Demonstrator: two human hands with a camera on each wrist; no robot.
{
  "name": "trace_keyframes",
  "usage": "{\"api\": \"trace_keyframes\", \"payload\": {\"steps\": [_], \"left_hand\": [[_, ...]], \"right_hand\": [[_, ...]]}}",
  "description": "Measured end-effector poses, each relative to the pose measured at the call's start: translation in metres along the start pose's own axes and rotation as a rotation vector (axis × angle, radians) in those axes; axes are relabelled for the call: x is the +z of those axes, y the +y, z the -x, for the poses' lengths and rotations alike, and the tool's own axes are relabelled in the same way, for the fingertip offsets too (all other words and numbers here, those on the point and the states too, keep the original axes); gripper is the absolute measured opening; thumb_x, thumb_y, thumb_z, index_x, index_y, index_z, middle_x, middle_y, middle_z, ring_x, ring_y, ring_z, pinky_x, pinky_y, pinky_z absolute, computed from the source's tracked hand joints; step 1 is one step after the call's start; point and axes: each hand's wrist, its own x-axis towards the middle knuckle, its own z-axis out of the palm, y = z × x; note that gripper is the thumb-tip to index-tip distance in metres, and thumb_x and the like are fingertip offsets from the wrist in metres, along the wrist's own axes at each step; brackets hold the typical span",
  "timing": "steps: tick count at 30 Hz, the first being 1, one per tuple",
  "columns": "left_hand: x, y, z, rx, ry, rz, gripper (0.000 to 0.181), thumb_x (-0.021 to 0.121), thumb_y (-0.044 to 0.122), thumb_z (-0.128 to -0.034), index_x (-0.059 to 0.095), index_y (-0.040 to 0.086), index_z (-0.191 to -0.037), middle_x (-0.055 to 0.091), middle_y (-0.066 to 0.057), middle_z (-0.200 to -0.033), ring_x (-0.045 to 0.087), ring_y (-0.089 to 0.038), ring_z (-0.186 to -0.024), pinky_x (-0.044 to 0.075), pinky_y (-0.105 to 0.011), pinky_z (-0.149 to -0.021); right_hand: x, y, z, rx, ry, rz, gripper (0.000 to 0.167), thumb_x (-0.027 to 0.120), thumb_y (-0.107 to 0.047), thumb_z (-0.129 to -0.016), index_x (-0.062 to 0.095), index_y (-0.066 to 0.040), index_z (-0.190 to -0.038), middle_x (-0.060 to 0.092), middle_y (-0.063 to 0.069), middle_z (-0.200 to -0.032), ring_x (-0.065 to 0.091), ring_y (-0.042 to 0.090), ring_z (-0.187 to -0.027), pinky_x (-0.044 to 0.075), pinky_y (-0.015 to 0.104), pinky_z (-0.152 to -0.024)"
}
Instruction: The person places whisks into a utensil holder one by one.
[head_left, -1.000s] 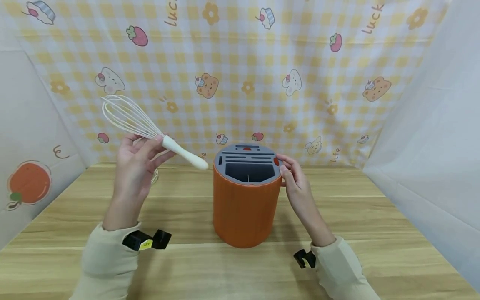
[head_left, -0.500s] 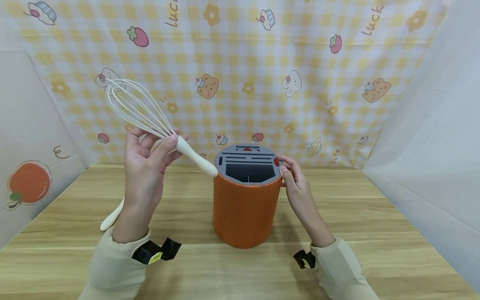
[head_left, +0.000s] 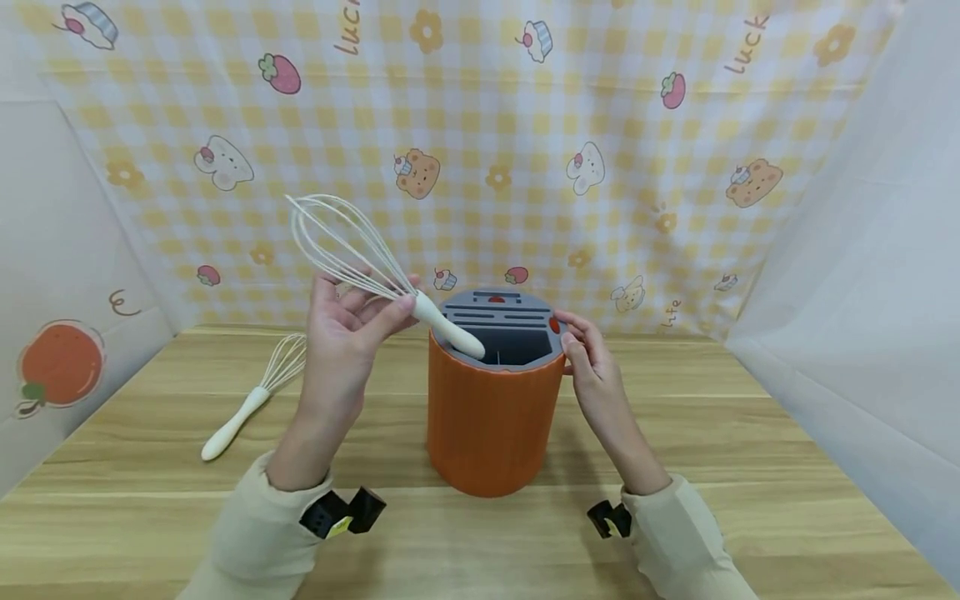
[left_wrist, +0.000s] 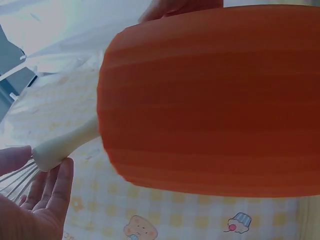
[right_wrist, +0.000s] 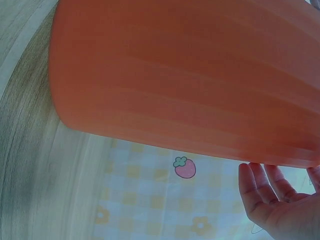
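My left hand [head_left: 341,350] pinches a white whisk [head_left: 438,323] where the wires meet the handle, wires pointing up and left. The handle's end is over the large compartment in the grey slotted top of an orange holder [head_left: 495,425]. In the left wrist view, the holder [left_wrist: 210,100] hides the tip of the handle [left_wrist: 67,144], beside my left hand [left_wrist: 42,200]. My right hand [head_left: 600,379] holds the holder's upper right rim, thumb on the edge; the right wrist view shows that hand [right_wrist: 285,200] against its side.
A second white whisk [head_left: 246,410] lies on the wooden table [head_left: 360,533], left of my left forearm, its wires partly behind that hand. A checked cloth [head_left: 480,108] hangs behind the table, and white sheets [head_left: 847,250] stand at the sides.
My left hand has carried the whisk rightward, bringing its handle from left of the holder to over the opening. The whisk on the table has come into fuller view. My right hand has stayed put.
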Motion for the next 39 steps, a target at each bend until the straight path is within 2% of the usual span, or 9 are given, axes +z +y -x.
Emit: {"api": "trace_keyframes", "payload": {"steps": [3, 9, 14, 16, 20, 24, 27, 33, 39], "left_hand": [[0.002, -0.004, 0.001, -0.037, -0.027, -0.044, 0.050, 0.057, -0.016, -0.0816, 0.036, 0.016, -0.113, 0.069, -0.001, -0.097, 0.067, -0.018, -0.096, 0.056, -0.032, -0.079], [0.007, -0.008, 0.005, -0.084, -0.059, -0.062, 0.060, 0.056, -0.014, -0.0829, 0.032, 0.010, -0.132, 0.067, 0.003, -0.101, 0.065, -0.016, -0.100, 0.055, -0.026, -0.081], [0.014, -0.011, 0.009, -0.082, -0.083, -0.056, 0.048, 0.057, -0.014, -0.0821, 0.040, 0.006, -0.122, 0.064, -0.003, -0.106, 0.064, -0.019, -0.102, 0.054, -0.027, -0.084], [0.017, -0.013, 0.010, -0.076, -0.098, -0.078, 0.045, 0.058, -0.014, -0.0818, 0.041, 0.006, -0.118, 0.062, -0.007, -0.109, 0.064, -0.020, -0.104, 0.053, -0.027, -0.085], [0.023, -0.017, 0.014, -0.085, -0.152, -0.142, 0.046, 0.061, -0.011, -0.0816, 0.041, 0.002, -0.121, 0.057, -0.017, -0.117, 0.062, -0.024, -0.108, 0.052, -0.027, -0.088], [0.029, -0.022, 0.017, -0.059, -0.218, -0.263, 0.046, 0.065, -0.007, -0.0809, 0.043, -0.001, -0.121, 0.060, -0.020, -0.115, 0.063, -0.027, -0.106, 0.053, -0.026, -0.086], [0.034, -0.026, 0.019, -0.029, -0.268, -0.393, 0.047, 0.068, -0.002, -0.0808, 0.044, 0.001, -0.121, 0.064, -0.016, -0.113, 0.065, -0.023, -0.104, 0.054, -0.027, -0.084], [0.039, -0.030, 0.022, -0.029, -0.397, -0.679, 0.052, 0.068, 0.012, -0.0841, 0.040, 0.005, -0.127, 0.066, -0.008, -0.115, 0.065, -0.015, -0.100, 0.054, -0.029, -0.085], [0.046, -0.026, 0.024, -0.035, -0.402, -0.852, 0.045, 0.068, 0.018, -0.0850, 0.045, 0.007, -0.122, 0.070, -0.004, -0.103, 0.067, -0.012, -0.088, 0.055, -0.028, -0.079]], "right_hand": [[0.000, 0.000, 0.000, 0.002, 0.000, -0.006, 0.036, 0.038, -0.029, -0.100, 0.045, -0.019, -0.134, 0.052, 0.007, -0.124, 0.048, 0.016, -0.098, 0.047, 0.025, -0.079], [0.000, 0.000, 0.000, 0.007, 0.002, -0.017, 0.035, 0.038, -0.028, -0.100, 0.045, -0.020, -0.133, 0.053, 0.008, -0.120, 0.049, 0.017, -0.096, 0.047, 0.025, -0.079], [0.001, 0.000, 0.000, 0.006, 0.003, -0.018, 0.035, 0.037, -0.028, -0.100, 0.045, -0.019, -0.133, 0.053, 0.007, -0.123, 0.048, 0.016, -0.098, 0.047, 0.024, -0.078], [0.001, 0.000, 0.000, 0.004, 0.005, -0.020, 0.036, 0.037, -0.028, -0.100, 0.045, -0.019, -0.133, 0.052, 0.007, -0.125, 0.049, 0.016, -0.098, 0.046, 0.024, -0.078], [0.002, 0.000, 0.000, 0.004, 0.006, -0.024, 0.036, 0.037, -0.029, -0.100, 0.044, -0.019, -0.134, 0.052, 0.007, -0.123, 0.048, 0.015, -0.098, 0.045, 0.023, -0.078], [0.002, 0.001, 0.000, 0.004, 0.006, -0.023, 0.036, 0.037, -0.029, -0.100, 0.044, -0.018, -0.134, 0.051, 0.008, -0.123, 0.047, 0.015, -0.099, 0.045, 0.022, -0.078], [0.002, 0.001, 0.000, 0.003, 0.008, -0.024, 0.036, 0.037, -0.028, -0.100, 0.044, -0.017, -0.134, 0.052, 0.008, -0.124, 0.047, 0.015, -0.099, 0.045, 0.022, -0.078], [0.002, 0.002, -0.001, -0.004, 0.005, -0.025, 0.036, 0.037, -0.028, -0.100, 0.044, -0.016, -0.134, 0.053, 0.009, -0.128, 0.051, 0.012, -0.097, 0.046, 0.022, -0.077], [0.002, 0.002, -0.001, -0.013, -0.001, -0.030, 0.036, 0.037, -0.027, -0.100, 0.044, -0.015, -0.133, 0.052, 0.009, -0.129, 0.051, 0.012, -0.098, 0.047, 0.024, -0.078]]}}
